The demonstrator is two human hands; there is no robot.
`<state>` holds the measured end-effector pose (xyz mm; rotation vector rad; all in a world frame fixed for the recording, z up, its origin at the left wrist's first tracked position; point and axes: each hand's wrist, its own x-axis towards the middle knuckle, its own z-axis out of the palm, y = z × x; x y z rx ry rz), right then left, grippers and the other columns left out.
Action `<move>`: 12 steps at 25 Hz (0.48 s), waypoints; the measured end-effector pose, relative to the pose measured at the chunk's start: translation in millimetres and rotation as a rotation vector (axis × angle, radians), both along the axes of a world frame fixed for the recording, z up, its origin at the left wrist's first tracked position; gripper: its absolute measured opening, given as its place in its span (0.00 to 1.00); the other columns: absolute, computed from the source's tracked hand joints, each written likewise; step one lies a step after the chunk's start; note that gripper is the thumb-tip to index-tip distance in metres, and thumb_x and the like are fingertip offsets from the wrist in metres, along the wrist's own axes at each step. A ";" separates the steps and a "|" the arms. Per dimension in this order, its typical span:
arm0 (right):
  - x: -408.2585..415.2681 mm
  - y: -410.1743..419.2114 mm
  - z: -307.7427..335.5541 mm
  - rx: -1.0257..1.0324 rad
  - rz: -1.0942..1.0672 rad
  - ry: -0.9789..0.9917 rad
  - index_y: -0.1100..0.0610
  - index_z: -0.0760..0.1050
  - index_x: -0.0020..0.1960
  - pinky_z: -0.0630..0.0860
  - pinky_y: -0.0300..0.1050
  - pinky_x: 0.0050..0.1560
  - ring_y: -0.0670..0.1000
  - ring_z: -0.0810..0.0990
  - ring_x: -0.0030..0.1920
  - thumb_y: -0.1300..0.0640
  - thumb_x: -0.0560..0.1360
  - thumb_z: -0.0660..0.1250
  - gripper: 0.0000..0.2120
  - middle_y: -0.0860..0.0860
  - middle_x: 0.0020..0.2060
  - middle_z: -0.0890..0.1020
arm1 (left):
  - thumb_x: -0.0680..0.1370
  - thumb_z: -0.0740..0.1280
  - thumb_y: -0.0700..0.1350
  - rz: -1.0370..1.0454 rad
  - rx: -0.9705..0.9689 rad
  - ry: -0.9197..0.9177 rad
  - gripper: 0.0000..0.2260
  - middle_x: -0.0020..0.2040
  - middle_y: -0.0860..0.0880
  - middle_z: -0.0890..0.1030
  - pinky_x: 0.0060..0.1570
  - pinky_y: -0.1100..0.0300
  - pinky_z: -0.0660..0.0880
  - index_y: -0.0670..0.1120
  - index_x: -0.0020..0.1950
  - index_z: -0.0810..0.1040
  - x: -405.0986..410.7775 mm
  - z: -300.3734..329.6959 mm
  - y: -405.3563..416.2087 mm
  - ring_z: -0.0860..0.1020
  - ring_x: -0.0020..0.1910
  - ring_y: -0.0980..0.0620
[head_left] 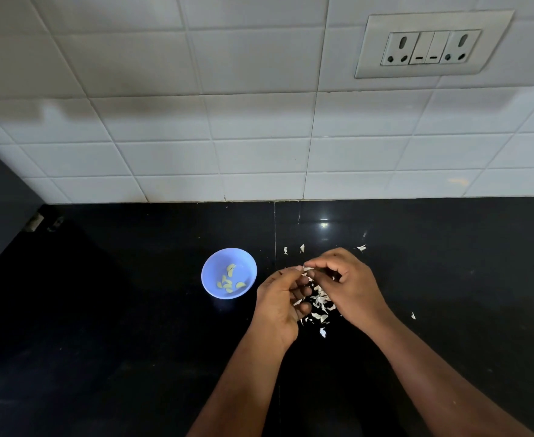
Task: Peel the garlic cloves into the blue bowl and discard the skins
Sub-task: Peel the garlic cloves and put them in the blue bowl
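From the head camera, no readable writing showed. The blue bowl (229,273) held several peeled garlic cloves (229,279) on the black counter (101,310). Beside it, the left hand (279,302) and right hand (350,287) pinched one garlic clove (307,269) above scattered skins (320,302).

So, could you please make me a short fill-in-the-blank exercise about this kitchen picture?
1. The peeled cloves lie in the ____ bowl.
2. The bowl stands to the ____ of both hands.
3. The loose skins lie on the ____ counter.
4. The left hand and right hand pinch a clove ____ the skins.

Missing words: blue; left; black; above
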<state>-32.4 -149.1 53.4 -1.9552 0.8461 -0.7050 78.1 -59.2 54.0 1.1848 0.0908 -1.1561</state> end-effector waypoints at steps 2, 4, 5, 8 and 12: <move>-1.2 0.5 -0.8 0.023 0.007 -0.005 0.46 0.87 0.51 0.81 0.45 0.55 0.44 0.84 0.52 0.59 0.76 0.76 0.09 0.40 0.47 0.85 | 0.80 0.70 0.38 -0.003 -0.005 0.077 0.03 0.37 0.46 0.82 0.24 0.65 0.66 0.40 0.48 0.83 0.3 -1.2 -0.1 0.77 0.30 0.55; -2.5 1.8 -2.3 0.004 0.000 0.047 0.41 0.86 0.51 0.81 0.51 0.56 0.43 0.84 0.54 0.55 0.77 0.75 0.09 0.38 0.48 0.85 | 0.81 0.70 0.37 0.020 -0.053 0.137 0.02 0.37 0.46 0.81 0.24 0.66 0.66 0.39 0.50 0.82 1.2 -4.0 0.1 0.76 0.30 0.56; -2.4 2.6 -2.4 -0.015 -0.016 0.080 0.40 0.85 0.52 0.81 0.52 0.54 0.42 0.83 0.54 0.53 0.77 0.75 0.08 0.37 0.49 0.84 | 0.81 0.70 0.36 0.030 -0.077 0.146 0.02 0.38 0.46 0.81 0.24 0.67 0.66 0.39 0.52 0.82 1.4 -5.5 0.2 0.76 0.30 0.56; -0.4 2.6 -0.9 -0.145 -0.057 0.207 0.40 0.85 0.52 0.78 0.45 0.49 0.41 0.80 0.52 0.49 0.76 0.75 0.06 0.37 0.48 0.81 | 0.81 0.69 0.36 0.056 -0.111 0.149 0.05 0.39 0.45 0.82 0.25 0.67 0.67 0.38 0.55 0.82 0.2 -9.5 0.2 0.75 0.31 0.56; 4.3 4.6 -1.0 -0.125 -0.044 0.110 0.46 0.87 0.52 0.78 0.41 0.53 0.42 0.82 0.52 0.55 0.77 0.75 0.05 0.39 0.45 0.84 | 0.81 0.70 0.37 0.091 -0.124 0.219 0.03 0.40 0.46 0.81 0.25 0.67 0.68 0.40 0.54 0.82 0.3 -10.8 0.3 0.76 0.33 0.56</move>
